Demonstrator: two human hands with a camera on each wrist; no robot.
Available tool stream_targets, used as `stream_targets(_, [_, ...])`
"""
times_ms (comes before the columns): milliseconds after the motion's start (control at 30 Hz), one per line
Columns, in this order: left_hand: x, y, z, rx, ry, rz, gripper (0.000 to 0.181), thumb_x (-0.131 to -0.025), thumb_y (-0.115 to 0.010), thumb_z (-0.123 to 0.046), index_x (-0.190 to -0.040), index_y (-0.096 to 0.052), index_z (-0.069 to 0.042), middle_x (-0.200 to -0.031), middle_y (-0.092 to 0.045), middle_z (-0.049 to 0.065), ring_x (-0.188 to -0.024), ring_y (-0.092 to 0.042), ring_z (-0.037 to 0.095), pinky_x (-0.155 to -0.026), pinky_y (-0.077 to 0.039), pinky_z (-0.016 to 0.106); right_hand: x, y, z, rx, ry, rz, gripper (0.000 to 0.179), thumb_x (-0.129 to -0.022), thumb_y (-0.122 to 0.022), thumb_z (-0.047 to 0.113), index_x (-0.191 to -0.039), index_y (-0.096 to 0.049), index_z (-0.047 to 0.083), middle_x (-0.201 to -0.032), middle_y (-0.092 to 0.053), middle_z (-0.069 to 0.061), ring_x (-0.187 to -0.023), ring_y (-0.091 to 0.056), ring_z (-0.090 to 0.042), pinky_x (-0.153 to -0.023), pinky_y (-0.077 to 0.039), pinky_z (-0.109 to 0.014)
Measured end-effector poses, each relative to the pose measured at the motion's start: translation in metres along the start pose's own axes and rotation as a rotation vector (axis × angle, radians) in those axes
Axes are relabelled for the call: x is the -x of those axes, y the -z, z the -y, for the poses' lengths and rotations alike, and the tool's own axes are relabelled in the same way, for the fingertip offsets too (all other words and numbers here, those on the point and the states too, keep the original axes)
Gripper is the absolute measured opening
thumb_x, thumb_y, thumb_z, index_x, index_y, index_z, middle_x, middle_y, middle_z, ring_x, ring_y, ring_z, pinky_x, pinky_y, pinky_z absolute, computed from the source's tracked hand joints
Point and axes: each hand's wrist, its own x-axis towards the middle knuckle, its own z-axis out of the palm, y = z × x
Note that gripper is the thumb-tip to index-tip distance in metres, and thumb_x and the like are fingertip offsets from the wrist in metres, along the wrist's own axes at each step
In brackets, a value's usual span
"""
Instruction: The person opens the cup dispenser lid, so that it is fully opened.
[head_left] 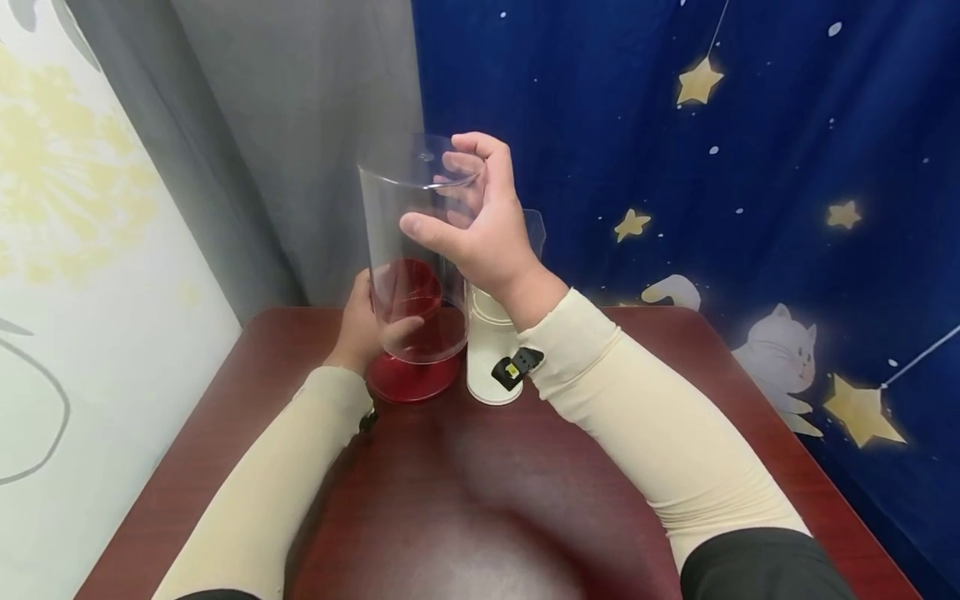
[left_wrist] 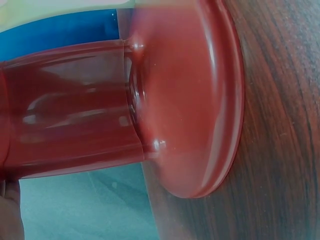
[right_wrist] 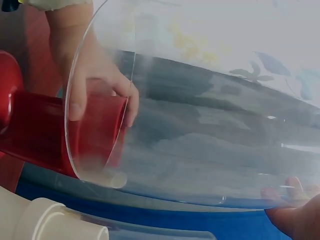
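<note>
A large clear plastic cylinder (head_left: 386, 225) is held upright above the table by my right hand (head_left: 491, 225), thumb on the near side and fingers round the far side at its upper part. Seen through the clear wall is a red stand (head_left: 411, 385) with a wide round base on the table. My left hand (head_left: 356, 327) grips the upper part of its column from the left. In the right wrist view, the cylinder's open lower rim (right_wrist: 68, 135) overlaps the top of the red column (right_wrist: 95, 130); whether they touch I cannot tell.
To the right of the red stand is a cream stand (head_left: 491, 367) with a clear tube (head_left: 535, 229) on top, partly behind my right wrist. The dark red table (head_left: 465, 500) ends at a grey curtain (head_left: 300, 125) and a blue starry one (head_left: 600, 125).
</note>
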Motion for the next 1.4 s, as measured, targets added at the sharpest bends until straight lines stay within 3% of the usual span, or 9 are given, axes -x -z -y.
stream_targets(200, [0.001, 0.004, -0.004, -0.002, 0.086, -0.003, 0.105, -0.071, -0.096, -0.05, -0.155, -0.033, -0.043, -0.146, -0.054, -0.006, -0.131, -0.054, 0.021, -0.106, -0.055, 0.055, 0.009, 0.003, 0.0, 0.013, 0.001, 0.028, 0.085, -0.077, -0.084, 0.011, -0.146, -0.035, 0.016, -0.147, -0.052, -0.014, -0.128, -0.061, -0.022, -0.106, -0.055, -0.046])
stream_targets(400, [-0.002, 0.004, -0.002, -0.018, 0.083, -0.013, 0.103, -0.074, -0.095, -0.046, -0.156, -0.034, -0.038, -0.147, -0.053, 0.0, -0.131, -0.054, 0.024, -0.108, -0.053, 0.056, 0.018, 0.01, -0.003, 0.024, 0.009, 0.041, 0.086, -0.075, -0.085, 0.015, -0.145, -0.036, 0.015, -0.149, -0.051, -0.015, -0.132, -0.061, -0.025, -0.11, -0.053, -0.048])
stream_targets(500, [-0.004, 0.003, 0.002, -0.017, 0.069, -0.02, 0.101, -0.075, -0.095, -0.044, -0.156, -0.034, -0.038, -0.147, -0.052, 0.001, -0.132, -0.054, 0.024, -0.107, -0.054, 0.055, 0.023, 0.015, -0.005, 0.033, 0.005, 0.04, 0.096, -0.072, -0.092, 0.04, -0.145, -0.036, 0.015, -0.15, -0.05, -0.016, -0.133, -0.061, -0.027, -0.11, -0.053, -0.05])
stream_targets(600, [-0.005, 0.003, 0.006, -0.008, 0.049, -0.024, 0.101, -0.075, -0.095, -0.042, -0.157, -0.035, -0.035, -0.149, -0.052, 0.003, -0.132, -0.054, 0.026, -0.107, -0.054, 0.054, 0.028, 0.019, -0.006, 0.058, -0.01, 0.036, 0.115, -0.062, -0.091, 0.072, -0.146, -0.035, 0.015, -0.152, -0.05, -0.016, -0.134, -0.06, -0.028, -0.11, -0.052, -0.053])
stream_targets(700, [-0.006, 0.002, 0.009, -0.001, 0.044, -0.029, 0.102, -0.075, -0.095, -0.042, -0.157, -0.035, -0.035, -0.15, -0.052, 0.003, -0.132, -0.055, 0.026, -0.107, -0.055, 0.054, 0.033, 0.022, -0.007, 0.076, -0.022, 0.036, 0.126, -0.056, -0.086, 0.085, -0.146, -0.033, 0.015, -0.153, -0.049, -0.015, -0.136, -0.06, -0.027, -0.111, -0.051, -0.055])
stream_targets(967, [-0.006, 0.0, 0.01, -0.002, 0.041, -0.027, 0.099, -0.077, -0.095, -0.041, -0.155, -0.036, -0.042, -0.152, -0.051, -0.001, -0.135, -0.052, 0.023, -0.106, -0.056, 0.053, 0.045, 0.033, -0.011, 0.05, -0.027, 0.026, 0.128, -0.055, -0.09, 0.08, -0.145, -0.032, 0.01, -0.151, -0.048, -0.016, -0.135, -0.059, -0.028, -0.112, -0.052, -0.049])
stream_targets(1300, [-0.008, 0.0, 0.015, -0.003, 0.001, -0.039, 0.095, -0.079, -0.094, -0.033, -0.156, -0.038, -0.031, -0.154, -0.05, 0.003, -0.137, -0.049, 0.026, -0.104, -0.056, 0.057, 0.061, 0.052, -0.019, 0.035, -0.018, 0.012, 0.116, -0.061, -0.094, 0.07, -0.143, -0.035, 0.013, -0.149, -0.049, -0.017, -0.134, -0.058, -0.029, -0.111, -0.052, -0.049])
stream_targets(1400, [-0.009, -0.001, 0.015, -0.001, -0.005, -0.036, 0.095, -0.079, -0.094, -0.032, -0.156, -0.038, -0.031, -0.154, -0.05, 0.002, -0.138, -0.049, 0.026, -0.103, -0.057, 0.056, 0.066, 0.059, -0.023, 0.012, -0.017, -0.003, 0.111, -0.062, -0.096, 0.065, -0.141, -0.036, 0.016, -0.149, -0.046, -0.022, -0.135, -0.056, -0.039, -0.109, -0.054, -0.044])
